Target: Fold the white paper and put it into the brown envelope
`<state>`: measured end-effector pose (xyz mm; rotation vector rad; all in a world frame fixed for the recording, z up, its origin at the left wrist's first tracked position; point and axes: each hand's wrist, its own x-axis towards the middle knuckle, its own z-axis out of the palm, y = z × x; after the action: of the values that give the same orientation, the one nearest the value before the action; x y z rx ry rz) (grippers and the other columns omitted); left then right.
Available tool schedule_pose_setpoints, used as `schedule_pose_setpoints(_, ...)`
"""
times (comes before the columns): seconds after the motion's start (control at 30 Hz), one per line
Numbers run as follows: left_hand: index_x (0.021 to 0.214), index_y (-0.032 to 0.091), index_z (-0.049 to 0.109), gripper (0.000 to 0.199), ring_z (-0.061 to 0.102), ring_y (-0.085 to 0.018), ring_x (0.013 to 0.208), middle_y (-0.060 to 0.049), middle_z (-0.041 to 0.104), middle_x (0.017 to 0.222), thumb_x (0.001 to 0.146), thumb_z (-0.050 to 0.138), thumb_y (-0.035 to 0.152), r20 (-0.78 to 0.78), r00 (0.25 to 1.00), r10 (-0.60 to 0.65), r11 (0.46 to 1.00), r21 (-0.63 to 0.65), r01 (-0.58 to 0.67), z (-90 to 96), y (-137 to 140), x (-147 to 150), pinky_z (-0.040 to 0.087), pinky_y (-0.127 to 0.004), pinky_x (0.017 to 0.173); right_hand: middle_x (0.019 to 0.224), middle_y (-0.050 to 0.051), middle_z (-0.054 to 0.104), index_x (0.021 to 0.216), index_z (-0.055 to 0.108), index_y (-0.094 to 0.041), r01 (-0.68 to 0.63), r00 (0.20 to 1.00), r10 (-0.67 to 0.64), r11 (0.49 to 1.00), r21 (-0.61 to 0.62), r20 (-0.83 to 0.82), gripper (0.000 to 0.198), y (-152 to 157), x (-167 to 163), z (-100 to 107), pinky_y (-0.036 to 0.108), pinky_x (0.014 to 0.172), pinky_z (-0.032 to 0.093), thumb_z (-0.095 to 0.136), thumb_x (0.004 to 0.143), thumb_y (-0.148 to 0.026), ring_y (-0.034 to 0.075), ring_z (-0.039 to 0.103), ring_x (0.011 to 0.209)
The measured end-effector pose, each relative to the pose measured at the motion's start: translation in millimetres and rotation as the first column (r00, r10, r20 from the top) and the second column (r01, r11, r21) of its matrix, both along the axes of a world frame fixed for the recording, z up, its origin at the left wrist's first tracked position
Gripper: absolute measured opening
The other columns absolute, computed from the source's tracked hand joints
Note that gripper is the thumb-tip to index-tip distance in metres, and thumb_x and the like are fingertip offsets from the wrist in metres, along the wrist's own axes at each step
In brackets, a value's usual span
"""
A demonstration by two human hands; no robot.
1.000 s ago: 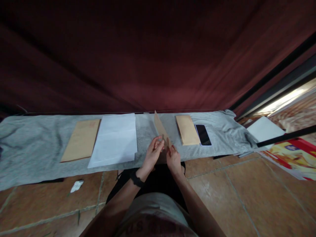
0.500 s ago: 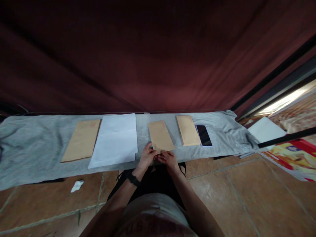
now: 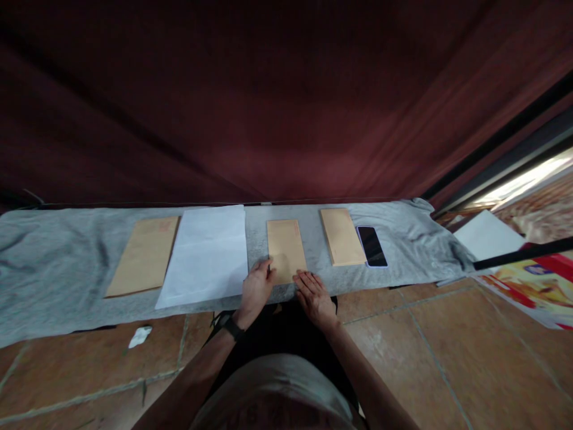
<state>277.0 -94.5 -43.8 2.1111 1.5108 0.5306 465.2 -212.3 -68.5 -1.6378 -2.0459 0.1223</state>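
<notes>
A brown paper envelope (image 3: 286,248) lies flat on the grey cloth in front of me, with faint red print near its top right. At its lower left edge, my left hand (image 3: 256,289) is closed, thumb and forefinger on the paper. My right hand (image 3: 317,297) rests with fingers stretched out and flat at the lower right corner. To the left are white paper sheets (image 3: 206,254), partly beside a larger stack of brown envelopes (image 3: 145,254). A neat stack of brown envelopes (image 3: 342,236) sits on the right, touching or very near a phone (image 3: 372,246).
The grey cloth (image 3: 54,269) covers a long narrow surface against a dark red curtain (image 3: 286,119). A crumpled white tissue (image 3: 140,337) lies on the tiled floor. At the right are a dark metal bar (image 3: 523,253), a white sheet (image 3: 487,234) and a colourful printed box (image 3: 537,286).
The envelope has straightened and lies flat, its near edge lower. My hands have moved apart: the left to its left edge, the right flattened out at its lower right corner.
</notes>
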Motion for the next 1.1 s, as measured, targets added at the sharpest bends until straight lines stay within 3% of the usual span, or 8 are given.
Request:
schedule_pose_setpoints(0.1,0.137,0.017,0.058,0.043,0.057,-0.026,0.127,-0.014,0.063,0.134,0.1,0.041,0.032,-0.019,0.979,-0.202,0.952,0.231,0.201,0.6,24,13,0.045,-0.042,0.109,0.151,0.008,0.052,0.151,0.045,-0.024,0.008,1.0,-0.008,1.0,0.02,-0.003,0.051,1,0,-4,0.047,0.119,0.039,0.05,0.1,-0.022,0.023,0.05,0.139)
schedule_pose_setpoints(0.17,0.144,0.014,0.051,0.048,0.043,-0.026,0.143,-0.014,0.052,0.15,0.101,0.038,0.032,-0.073,0.944,-0.321,0.901,0.283,0.328,-1.2,47,25,0.034,-0.044,0.119,0.15,0.008,0.054,0.15,0.047,-0.024,0.017,1.0,-0.017,0.999,0.034,-0.019,0.05,1,-1,-5,0.046,0.118,0.04,0.05,0.1,-0.02,0.023,0.051,0.138)
schedule_pose_setpoints(0.33,0.15,0.017,0.044,0.055,0.032,-0.026,0.15,-0.012,0.044,0.157,0.101,0.037,0.041,-0.218,0.9,-0.378,0.874,0.236,0.424,-11.3,104,52,0.022,-0.048,0.123,0.149,0.008,0.055,0.149,0.048,-0.024,0.039,0.999,-0.038,0.999,0.019,-0.035,0.048,2,-2,-4,0.046,0.117,0.04,0.046,0.101,-0.019,0.022,0.05,0.139)
schedule_pose_setpoints(0.5,0.151,0.02,0.044,0.054,0.034,-0.022,0.149,-0.007,0.046,0.157,0.1,0.036,0.039,-0.269,0.843,-0.465,0.829,0.2,0.521,-17.0,129,69,0.017,-0.044,0.125,0.148,0.008,0.056,0.147,0.05,-0.022,0.045,0.997,-0.045,0.999,0.01,-0.06,0.046,3,-2,-5,0.046,0.116,0.04,0.045,0.101,-0.021,0.022,0.049,0.139)
schedule_pose_setpoints(0.67,0.153,0.019,0.04,0.056,0.031,-0.02,0.15,-0.008,0.041,0.16,0.101,0.033,0.038,-0.295,0.8,-0.523,0.794,0.174,0.583,-18.7,120,75,0.014,-0.042,0.125,0.146,0.008,0.057,0.145,0.052,-0.023,0.061,0.995,-0.059,0.998,0.019,-0.078,0.045,3,-3,-6,0.047,0.114,0.041,0.046,0.101,-0.02,0.023,0.051,0.137)
schedule_pose_setpoints(1.1,0.154,0.011,0.035,0.055,0.023,-0.018,0.153,-0.011,0.031,0.164,0.105,0.028,0.035,-0.364,0.698,-0.617,0.669,0.225,0.709,-23.9,46,51,0.014,-0.038,0.126,0.138,0.011,0.062,0.141,0.054,-0.02,0.042,0.99,-0.03,0.996,0.078,-0.141,0.041,3,-3,-10,0.048,0.111,0.043,0.047,0.101,-0.019,0.024,0.054,0.131)
